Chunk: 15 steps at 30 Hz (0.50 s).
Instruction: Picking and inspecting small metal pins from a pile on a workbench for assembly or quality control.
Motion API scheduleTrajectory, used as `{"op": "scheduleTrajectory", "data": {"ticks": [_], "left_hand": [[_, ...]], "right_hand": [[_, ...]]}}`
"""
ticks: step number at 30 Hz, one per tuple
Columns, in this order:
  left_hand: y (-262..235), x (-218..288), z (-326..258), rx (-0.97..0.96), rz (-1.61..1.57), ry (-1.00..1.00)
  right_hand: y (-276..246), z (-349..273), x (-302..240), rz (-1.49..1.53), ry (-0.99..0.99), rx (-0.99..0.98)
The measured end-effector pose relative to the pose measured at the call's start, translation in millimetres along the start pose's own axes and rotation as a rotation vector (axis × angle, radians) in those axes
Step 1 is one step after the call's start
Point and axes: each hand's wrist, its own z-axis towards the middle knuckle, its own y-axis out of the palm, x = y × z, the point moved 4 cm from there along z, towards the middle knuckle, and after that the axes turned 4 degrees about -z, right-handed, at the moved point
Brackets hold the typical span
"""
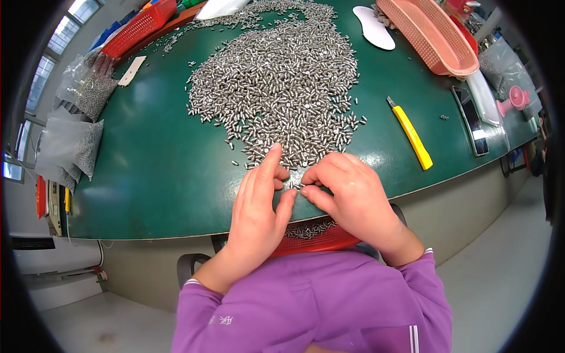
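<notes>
A large heap of small silvery metal pieces [276,76], short and pin-like, spreads over the green table [147,170]. At the heap's near end, close to the table's front edge, both of my hands rest around a few loose metal pieces [293,186]. My left hand [257,203] holds nothing, its index finger stretched toward the heap and its thumb apart. My right hand [351,191] has thumb and fingertips drawn together at one small piece. Below the edge, a red basket [315,241] with more of these pieces sits against my lap.
To the right lie a yellow utility knife [410,134], a phone [471,120] and a pink perforated basket [432,35]. A white insole-shaped sheet [374,28] is beside that basket. Clear bags of metal pieces [67,144] line the left side. A red basket [141,28] stands far left.
</notes>
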Motion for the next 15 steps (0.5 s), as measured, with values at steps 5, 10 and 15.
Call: {"op": "scheduleTrajectory", "data": {"ticks": [5,10,15], "left_hand": [[0.8,-0.1,2.1,-0.015,-0.026,0.015],[1.3,-1.5,0.5,-0.036,-0.006,-0.011],[0.0,0.0,0.3,-0.044,-0.029,-0.027]], "right_hand": [[-0.4,0.5,0.1,0.007,-0.001,0.003],[1.4,0.3,0.4,-0.006,0.008,0.001],[0.7,0.6,-0.1,-0.010,0.010,0.011]]}}
